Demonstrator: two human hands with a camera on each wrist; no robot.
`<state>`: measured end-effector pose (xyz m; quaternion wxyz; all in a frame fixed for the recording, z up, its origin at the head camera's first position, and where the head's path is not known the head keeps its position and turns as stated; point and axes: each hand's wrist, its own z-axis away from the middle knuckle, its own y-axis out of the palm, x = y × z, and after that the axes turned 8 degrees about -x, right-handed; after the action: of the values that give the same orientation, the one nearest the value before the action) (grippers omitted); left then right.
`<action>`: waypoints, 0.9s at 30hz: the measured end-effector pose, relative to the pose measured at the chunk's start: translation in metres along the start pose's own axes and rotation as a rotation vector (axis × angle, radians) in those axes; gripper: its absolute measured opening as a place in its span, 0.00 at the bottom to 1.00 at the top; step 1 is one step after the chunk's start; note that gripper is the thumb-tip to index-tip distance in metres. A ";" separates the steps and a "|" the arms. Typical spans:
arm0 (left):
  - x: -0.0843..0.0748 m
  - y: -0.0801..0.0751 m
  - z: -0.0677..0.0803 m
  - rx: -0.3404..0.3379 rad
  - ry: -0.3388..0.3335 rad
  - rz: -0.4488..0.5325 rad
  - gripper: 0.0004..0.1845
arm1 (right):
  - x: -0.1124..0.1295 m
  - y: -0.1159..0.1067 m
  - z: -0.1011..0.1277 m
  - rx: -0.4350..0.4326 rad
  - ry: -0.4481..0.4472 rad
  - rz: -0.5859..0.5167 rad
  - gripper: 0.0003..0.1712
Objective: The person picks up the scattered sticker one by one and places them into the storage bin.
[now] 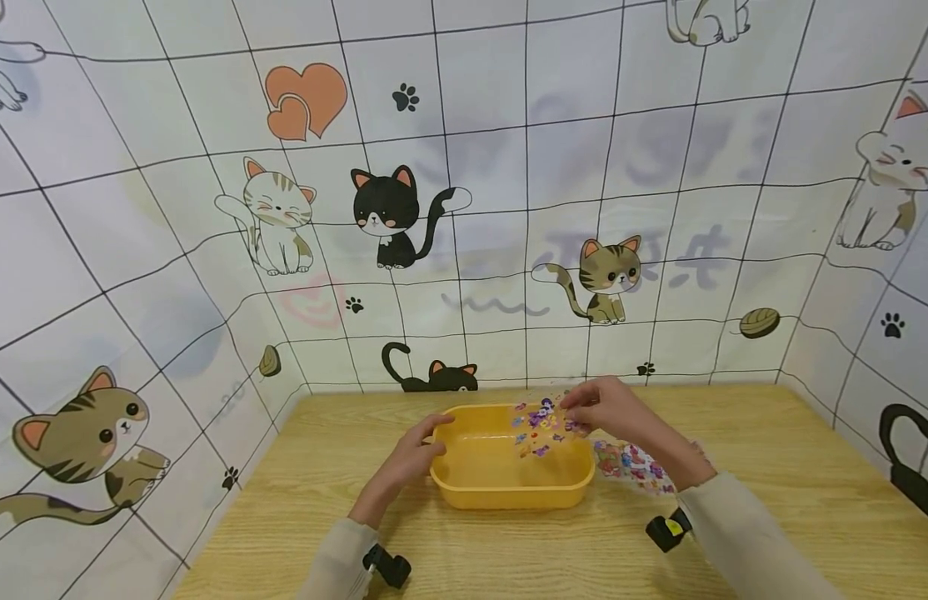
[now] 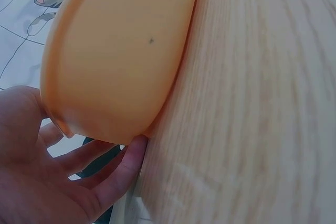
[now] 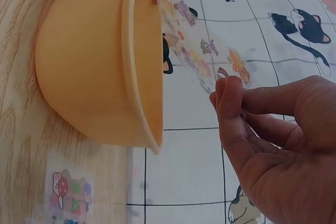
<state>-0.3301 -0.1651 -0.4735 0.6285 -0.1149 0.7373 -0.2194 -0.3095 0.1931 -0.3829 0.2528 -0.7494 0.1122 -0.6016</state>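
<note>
A yellow plastic basin (image 1: pixel 512 497) sits on the wooden table. My left hand (image 1: pixel 413 454) holds its left end, thumb over the rim and fingers against the outer wall, as the left wrist view shows (image 2: pixel 58 177). Above the basin's right side, my right hand (image 1: pixel 602 408) pinches a clear sheet of small colourful stickers (image 1: pixel 537 425) by its edge, between thumb and fingertips. The sheet hangs over the basin opening and is see-through. In the right wrist view, cartoon figures show on the stickers (image 3: pixel 209 47).
More clear sticker sheets (image 1: pixel 635 467) lie on the table (image 1: pixel 524 550) right of the basin, partly hidden by the right forearm. A white sheet (image 1: pixel 494 208) printed with grid lines and cartoon cats stands behind and at both sides. Small black cameras (image 1: pixel 389 568) are on the wrists.
</note>
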 end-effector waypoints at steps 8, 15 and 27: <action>0.002 -0.001 -0.001 0.006 0.002 0.016 0.28 | 0.012 0.014 -0.016 0.054 0.015 0.037 0.13; 0.003 0.000 -0.002 0.007 -0.006 0.016 0.28 | 0.019 0.029 -0.025 0.102 0.030 0.031 0.12; 0.004 0.001 -0.002 0.000 -0.012 0.028 0.27 | 0.026 0.046 -0.035 0.158 0.000 0.059 0.14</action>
<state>-0.3324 -0.1663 -0.4775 0.6357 -0.1061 0.7352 -0.2099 -0.3300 0.1339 -0.3796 0.3285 -0.7235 0.0865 -0.6009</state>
